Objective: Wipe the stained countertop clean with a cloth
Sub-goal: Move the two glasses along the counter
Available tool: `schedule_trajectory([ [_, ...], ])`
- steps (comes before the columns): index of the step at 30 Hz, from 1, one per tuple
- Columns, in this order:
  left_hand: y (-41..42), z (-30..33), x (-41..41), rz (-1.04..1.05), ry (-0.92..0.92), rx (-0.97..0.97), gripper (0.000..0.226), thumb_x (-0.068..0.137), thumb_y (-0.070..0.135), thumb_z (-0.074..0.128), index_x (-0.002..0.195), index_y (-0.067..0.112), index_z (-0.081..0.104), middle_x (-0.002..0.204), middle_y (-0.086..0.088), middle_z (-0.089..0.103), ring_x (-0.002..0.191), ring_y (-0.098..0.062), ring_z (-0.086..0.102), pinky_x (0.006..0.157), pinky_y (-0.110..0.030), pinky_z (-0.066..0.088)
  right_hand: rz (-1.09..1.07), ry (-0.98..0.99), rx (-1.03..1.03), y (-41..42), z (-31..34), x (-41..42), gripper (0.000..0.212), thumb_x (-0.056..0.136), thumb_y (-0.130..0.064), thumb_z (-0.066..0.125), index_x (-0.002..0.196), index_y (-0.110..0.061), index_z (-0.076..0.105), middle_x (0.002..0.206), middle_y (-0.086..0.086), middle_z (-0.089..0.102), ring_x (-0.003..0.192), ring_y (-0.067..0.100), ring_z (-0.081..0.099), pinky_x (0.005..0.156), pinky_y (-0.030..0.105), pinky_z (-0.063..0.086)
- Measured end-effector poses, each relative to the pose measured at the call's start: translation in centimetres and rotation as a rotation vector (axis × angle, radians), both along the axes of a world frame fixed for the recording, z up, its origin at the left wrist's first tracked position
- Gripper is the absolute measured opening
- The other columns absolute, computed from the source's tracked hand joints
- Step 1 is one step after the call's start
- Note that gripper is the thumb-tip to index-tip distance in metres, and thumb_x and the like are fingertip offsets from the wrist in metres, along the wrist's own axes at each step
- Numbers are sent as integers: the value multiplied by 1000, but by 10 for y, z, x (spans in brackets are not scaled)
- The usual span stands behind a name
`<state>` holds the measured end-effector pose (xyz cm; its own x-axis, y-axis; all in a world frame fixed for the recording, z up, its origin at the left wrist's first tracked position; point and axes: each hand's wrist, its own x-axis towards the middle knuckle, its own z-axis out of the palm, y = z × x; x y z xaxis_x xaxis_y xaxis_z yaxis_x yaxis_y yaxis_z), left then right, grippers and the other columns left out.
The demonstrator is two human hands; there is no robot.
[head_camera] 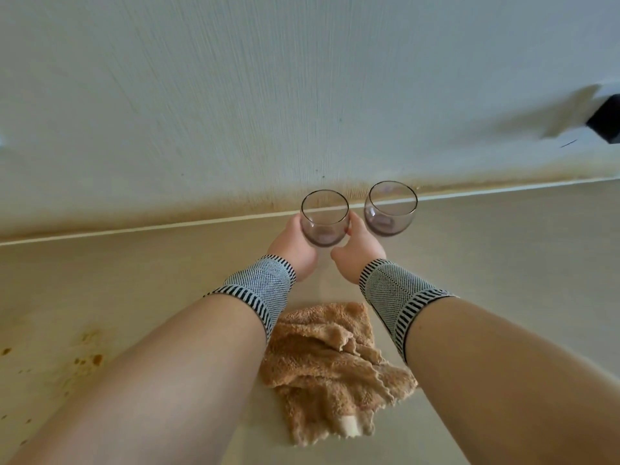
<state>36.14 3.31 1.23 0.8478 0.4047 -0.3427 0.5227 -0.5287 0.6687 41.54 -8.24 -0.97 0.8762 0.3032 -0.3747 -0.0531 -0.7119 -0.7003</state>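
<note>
**Cloth lay idle while both hands cupped a glass**

Nearest me, the crumpled tan terry cloth (330,370) lay on the beige countertop (503,250), between my forearms and well back from both hands, nobody touching it. Its long axis ran roughly toward the wall, I judged. Orange-brown stains (88,359) sat off to the left, beside my left forearm, so the left arm looked the nearer one for the wipe. Further out, left hand (295,248) and right hand (359,253) curled around the clear tinted stemless glass (323,218), one on each side. A second matching glass (391,209) stood just beside it, free, against the pale wall (302,78). Next, I reckoned, either hand had to pull back toward me to reach the cloth.
</note>
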Motion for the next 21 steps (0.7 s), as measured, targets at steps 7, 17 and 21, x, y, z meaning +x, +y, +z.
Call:
schedule_trajectory([
  [7, 1, -7, 15, 21, -12, 3, 62, 94, 4, 48, 151, 20, 28, 146, -3, 48, 127, -25, 51, 94, -29, 41, 13, -7, -11, 0, -1, 11, 85, 91, -11, 55, 159, -24, 6, 145, 3, 50, 118, 27, 58, 86, 32, 49],
  [17, 4, -23, 29, 27, 11, -48, 77, 91, 2, 50, 156, 25, 17, 155, 1, 38, 131, -23, 49, 103, -37, 47, -43, -15, -31, -1, -4, 17, 86, 90, -11, 56, 159, -23, 5, 144, 6, 51, 116, 28, 59, 77, 26, 40],
  [21, 3, -23, 31, 24, 19, -57, 77, 91, 0, 50, 156, 23, 17, 155, 0, 38, 134, -22, 46, 106, -32, 42, -36, -15, -49, -2, -4, 15, 86, 91, -12, 55, 159, -23, 3, 144, 7, 50, 115, 29, 59, 76, 27, 40],
])
